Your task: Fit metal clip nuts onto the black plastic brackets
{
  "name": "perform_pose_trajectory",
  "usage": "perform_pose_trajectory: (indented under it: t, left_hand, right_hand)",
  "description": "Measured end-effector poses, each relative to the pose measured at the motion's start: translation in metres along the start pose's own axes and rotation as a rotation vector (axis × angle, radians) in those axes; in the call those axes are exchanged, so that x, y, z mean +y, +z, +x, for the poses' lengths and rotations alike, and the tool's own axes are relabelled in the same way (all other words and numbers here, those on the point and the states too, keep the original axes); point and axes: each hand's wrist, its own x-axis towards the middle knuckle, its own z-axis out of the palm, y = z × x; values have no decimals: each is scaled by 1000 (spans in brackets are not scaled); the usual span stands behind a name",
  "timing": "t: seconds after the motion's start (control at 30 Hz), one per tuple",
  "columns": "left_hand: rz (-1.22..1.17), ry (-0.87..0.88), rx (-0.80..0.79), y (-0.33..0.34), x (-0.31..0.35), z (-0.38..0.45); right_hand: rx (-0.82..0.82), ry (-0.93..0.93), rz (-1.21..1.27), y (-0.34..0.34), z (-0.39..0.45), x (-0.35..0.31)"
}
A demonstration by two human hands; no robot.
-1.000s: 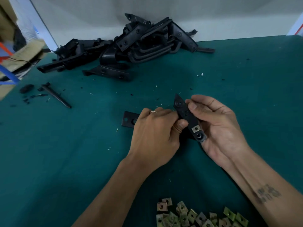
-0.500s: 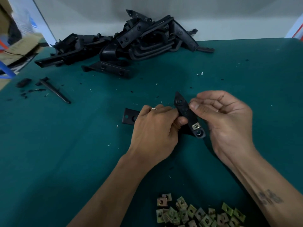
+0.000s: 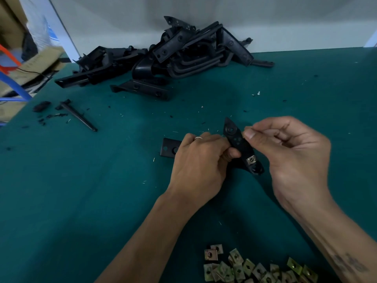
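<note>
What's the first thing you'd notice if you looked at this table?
Two hands in the middle: the left hand grips a black bracket with one silver clip nut on it, the right hand at its upper edge. Behind, a big pile of black brackets lies by the wall. Loose clip nuts sit at the near edge.

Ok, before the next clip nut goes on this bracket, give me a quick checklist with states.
1. Bracket held steady: ok, left hand grips its middle.
2. First clip nut seated near the lower end: ok, as far as visible.
3. Upper end free of a nut: ok.
4. Right hand holding a new nut: cannot tell, fingertips pinched beside the bracket.
5. Spare clip nuts within reach: ok, piled at the near edge.
</note>
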Motion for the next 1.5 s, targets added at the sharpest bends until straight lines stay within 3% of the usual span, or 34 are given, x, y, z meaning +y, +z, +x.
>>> perform_pose_trajectory:
  t: [0.57, 0.77, 0.93, 1.2, 1.5]
  left_hand:
    - [44, 24, 7, -1, 2, 1]
    - [8, 5, -4, 1, 2, 2]
    - [-3, -4, 1, 1, 0, 2]
    - [3, 13, 27, -1, 1, 1]
    - [17, 18, 6, 1, -3, 0]
  right_hand:
    - [-76, -6, -145, -9, 8, -5]
    - [-52, 289, 178, -6, 6, -8]
    - [-59, 410, 222, -4, 3, -8]
    - [-23, 53, -71, 0, -2, 0]
    - [28, -10, -73, 4, -9, 7]
